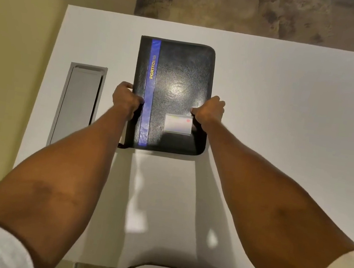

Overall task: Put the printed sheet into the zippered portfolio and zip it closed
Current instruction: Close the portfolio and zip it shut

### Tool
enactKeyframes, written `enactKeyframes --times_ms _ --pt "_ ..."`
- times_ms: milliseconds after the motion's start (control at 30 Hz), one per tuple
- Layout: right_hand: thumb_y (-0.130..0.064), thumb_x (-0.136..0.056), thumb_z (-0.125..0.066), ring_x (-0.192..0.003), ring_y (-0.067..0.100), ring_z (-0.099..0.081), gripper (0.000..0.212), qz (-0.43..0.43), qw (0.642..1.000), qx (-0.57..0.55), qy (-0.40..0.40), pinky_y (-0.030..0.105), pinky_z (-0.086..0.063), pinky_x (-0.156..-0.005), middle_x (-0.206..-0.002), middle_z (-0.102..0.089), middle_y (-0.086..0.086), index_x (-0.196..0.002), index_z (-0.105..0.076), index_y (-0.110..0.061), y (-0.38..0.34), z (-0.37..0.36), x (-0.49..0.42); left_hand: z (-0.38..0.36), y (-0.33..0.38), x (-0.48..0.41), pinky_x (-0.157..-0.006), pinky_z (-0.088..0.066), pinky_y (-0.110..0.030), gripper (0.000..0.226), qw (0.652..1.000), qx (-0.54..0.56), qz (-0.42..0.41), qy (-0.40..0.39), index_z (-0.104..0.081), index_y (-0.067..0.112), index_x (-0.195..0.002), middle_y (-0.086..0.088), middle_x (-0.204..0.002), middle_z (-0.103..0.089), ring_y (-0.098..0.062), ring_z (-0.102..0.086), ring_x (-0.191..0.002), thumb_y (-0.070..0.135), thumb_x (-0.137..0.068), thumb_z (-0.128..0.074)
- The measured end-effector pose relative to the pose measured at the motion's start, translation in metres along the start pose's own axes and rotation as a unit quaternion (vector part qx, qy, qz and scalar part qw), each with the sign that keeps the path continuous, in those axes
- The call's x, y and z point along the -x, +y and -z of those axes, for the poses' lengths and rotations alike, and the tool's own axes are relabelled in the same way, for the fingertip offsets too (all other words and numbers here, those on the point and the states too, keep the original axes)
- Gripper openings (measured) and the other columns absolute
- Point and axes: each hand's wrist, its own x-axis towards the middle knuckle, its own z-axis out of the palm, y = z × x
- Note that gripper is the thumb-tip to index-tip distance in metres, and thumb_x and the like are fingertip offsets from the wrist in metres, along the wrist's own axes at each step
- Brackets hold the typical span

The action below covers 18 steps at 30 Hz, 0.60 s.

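Shows the closed portfolio [179, 77] on or just above the table [278, 102], lying lengthwise away from the body with the blue stripe to the left. Gripped on both long edges: by the left hand [124, 99], with fingers curled round the spine side and thumb on the cover, and by the right hand [209, 112], with thumb on the cover and other fingers hidden beneath. Just nearer the body, a pale rectangle, probably the sheet [163, 188]; print not discernible. Judged step: positioning for opening. Set down flat, clear of the sheet to avoid creasing. Then press the cover with one hand and draw the pull [121, 145], seemingly at the near left corner, evenly round with the other.
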Motion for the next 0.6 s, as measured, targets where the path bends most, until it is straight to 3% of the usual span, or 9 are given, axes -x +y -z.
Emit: enactKeyframes --times_ms 467,600 --pt "-0.028 -0.076 -0.085 -0.127 0.034 -0.049 0.072 -0.015 0.999 0.012 -0.039 0.047 -0.047 -0.107 -0.137 -0.045 0.014 -0.132 -0.044 -0.008 -0.011 -0.04 -0.041 -0.01 -0.016 -0.056 -0.095 -0.06 -0.045 0.059 0.995 -0.103 -0.005 0.017 -0.062 0.009 -0.126 -0.016 -0.123 -0.069 -0.033 -0.07 -0.107 0.006 -0.074 -0.089" --pt "-0.022 -0.078 -0.077 -0.122 0.033 -0.049 0.061 0.029 0.997 0.066 0.01 0.043 -0.045 -0.093 -0.132 -0.046 0.009 -0.129 -0.044 -0.013 -0.015 -0.039 -0.023 -0.011 -0.015 -0.043 -0.099 -0.056 -0.05 0.06 0.973 -0.22 -0.068 0.011 -0.058 0.005 -0.132 -0.018 -0.129 -0.064 -0.04 -0.064 -0.115 0.021 -0.08 -0.082"
